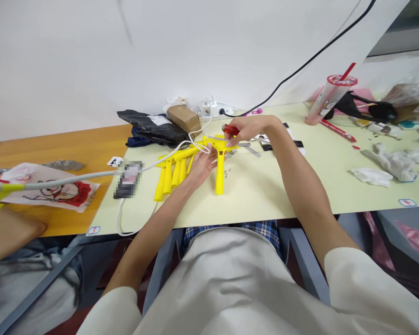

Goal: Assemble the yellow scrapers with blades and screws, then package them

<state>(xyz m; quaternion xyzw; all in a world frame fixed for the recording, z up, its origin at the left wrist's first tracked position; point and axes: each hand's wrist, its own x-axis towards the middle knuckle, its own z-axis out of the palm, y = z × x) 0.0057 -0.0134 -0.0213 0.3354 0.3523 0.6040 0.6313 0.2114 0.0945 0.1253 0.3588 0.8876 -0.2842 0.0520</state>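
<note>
The fingers of the right hand (242, 126) are clamped on a red-handled tool (231, 130), held just above the head of a yellow T-shaped tool (219, 174); its tip cannot be made out. The fingers of the left hand (203, 164) are curled in around the same head from 9 o'clock, gripping it, with its handle pointing to 6 o'clock over the desk (265, 190).

Taking that yellow tool as the clock's centre, a row of more yellow tools (176, 173) lies at 8 to 9 o'clock, handles towards the person. Flat metal strips (253, 151) lie near at 3 o'clock, and tiny loose pieces (226, 174) just beside the handle at 5.

A white cable (150, 165) runs in from 9 o'clock, past a pixelated dark item (127, 179). A black plastic bag (153, 128) sits at 10, touching a brown box (183, 118) at 11. A cup (324, 102) with a red straw stands tilted in view at 2 o'clock, crumpled white material (396, 163) at 3. The pale wall (195, 46) rises at 12; a printed bag (52, 188) rests on the wooden surface (101, 139) at 9
</note>
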